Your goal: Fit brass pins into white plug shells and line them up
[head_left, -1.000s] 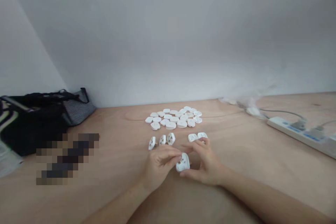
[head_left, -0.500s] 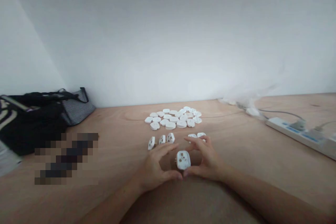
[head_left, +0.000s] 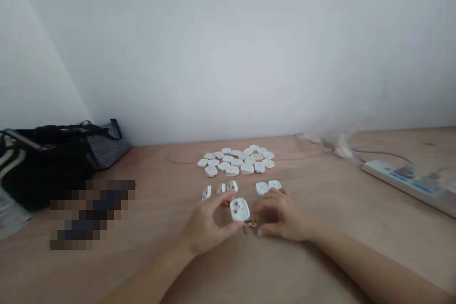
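Observation:
My left hand [head_left: 210, 221] grips a white plug housing [head_left: 240, 209] between thumb and fingers, its face with metal parts turned toward me. Just below and right of it, small brass pieces [head_left: 250, 224] lie on the wooden table. My right hand [head_left: 281, 213] is beside them, thumb and fingers apart, with nothing visible between them. Beyond my left hand stand three plug parts [head_left: 221, 188] on edge, showing brass. Two open white plug shells [head_left: 261, 188] lie just past my right fingers.
Farther back is a cluster of several white plug covers [head_left: 231, 161]. A white power strip [head_left: 402, 178] with cords lies at right, near a clear plastic bag [head_left: 331, 140]. Black bags [head_left: 46, 166] and a blurred-out item [head_left: 92, 213] are on the left.
The white plug housing has shifted left into my left hand's grip. My right hand has come off it, and brass pieces now show on the table between the hands.

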A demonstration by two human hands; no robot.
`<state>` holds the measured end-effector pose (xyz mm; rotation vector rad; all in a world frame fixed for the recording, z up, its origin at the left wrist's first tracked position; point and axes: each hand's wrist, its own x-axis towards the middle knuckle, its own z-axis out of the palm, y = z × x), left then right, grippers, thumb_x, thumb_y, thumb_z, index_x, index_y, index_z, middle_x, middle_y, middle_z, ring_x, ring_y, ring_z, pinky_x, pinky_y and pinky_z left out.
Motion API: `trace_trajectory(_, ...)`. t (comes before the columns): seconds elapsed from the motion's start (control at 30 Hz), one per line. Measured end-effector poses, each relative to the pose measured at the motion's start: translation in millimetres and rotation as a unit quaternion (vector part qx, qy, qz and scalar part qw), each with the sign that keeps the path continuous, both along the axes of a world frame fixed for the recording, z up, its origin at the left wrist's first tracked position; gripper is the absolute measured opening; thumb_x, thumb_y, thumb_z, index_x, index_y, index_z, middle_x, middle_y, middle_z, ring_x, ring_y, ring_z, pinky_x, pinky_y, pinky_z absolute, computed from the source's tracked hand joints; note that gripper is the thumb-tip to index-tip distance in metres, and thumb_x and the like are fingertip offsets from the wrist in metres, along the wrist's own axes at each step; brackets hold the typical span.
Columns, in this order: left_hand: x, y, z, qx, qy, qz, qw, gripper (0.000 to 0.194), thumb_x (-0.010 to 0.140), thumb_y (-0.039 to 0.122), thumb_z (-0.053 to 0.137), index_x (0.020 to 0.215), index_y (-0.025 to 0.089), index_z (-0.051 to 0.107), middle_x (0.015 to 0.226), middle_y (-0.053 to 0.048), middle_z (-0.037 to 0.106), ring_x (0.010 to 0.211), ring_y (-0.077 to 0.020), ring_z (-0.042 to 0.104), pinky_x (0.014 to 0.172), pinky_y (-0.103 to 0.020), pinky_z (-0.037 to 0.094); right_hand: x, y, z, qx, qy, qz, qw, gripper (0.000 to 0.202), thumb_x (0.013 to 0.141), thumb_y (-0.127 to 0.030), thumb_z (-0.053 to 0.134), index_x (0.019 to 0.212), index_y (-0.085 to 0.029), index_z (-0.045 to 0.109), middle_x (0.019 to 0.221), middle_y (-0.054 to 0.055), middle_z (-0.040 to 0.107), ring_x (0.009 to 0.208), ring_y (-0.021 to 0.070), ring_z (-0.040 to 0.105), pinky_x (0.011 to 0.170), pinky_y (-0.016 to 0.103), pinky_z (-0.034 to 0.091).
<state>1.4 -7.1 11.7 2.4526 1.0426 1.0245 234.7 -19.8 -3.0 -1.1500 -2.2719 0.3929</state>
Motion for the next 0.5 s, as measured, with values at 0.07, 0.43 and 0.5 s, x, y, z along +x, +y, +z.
trace_trajectory(0.07,0,1,-1.2,-0.005,0.000,0.011,1.000,0.051,0.068,0.027,0.070,0.115,0.018,0.053,0.102,-0.005,0.067,0.087,-0.0192,0.064,0.080,-0.030,0.052,-1,0,-0.2,-0.016,-0.009,0.003,1.000,0.028,0.068,-0.042,0.071,0.089,-0.026,0.066,0.089,0.002,0.065,0.091,0.0230,0.053,0.085,0.040,0.030)
trace_trajectory(0.43,4,-2,1.3,-0.006,-0.001,0.021,1.000,0.047,0.066,0.027,0.069,0.110,0.019,0.055,0.100,-0.005,0.068,0.088,-0.0203,0.064,0.081,-0.031,0.051,-16,-2,-5.0,-0.018,-0.001,0.007,1.000,0.003,0.077,-0.026,0.064,0.079,-0.023,0.066,0.082,-0.001,0.066,0.089,0.0197,0.054,0.088,0.039,0.029)
trace_trajectory(0.5,4,-2,1.4,-0.006,-0.002,0.022,1.000,0.046,0.066,0.027,0.069,0.110,0.019,0.055,0.100,-0.005,0.068,0.088,-0.0206,0.064,0.081,-0.032,0.051,-17,-3,-4.6,-0.017,0.008,0.009,1.000,0.003,0.076,-0.023,0.065,0.079,-0.023,0.064,0.082,-0.001,0.067,0.088,0.0197,0.055,0.088,0.041,0.031)
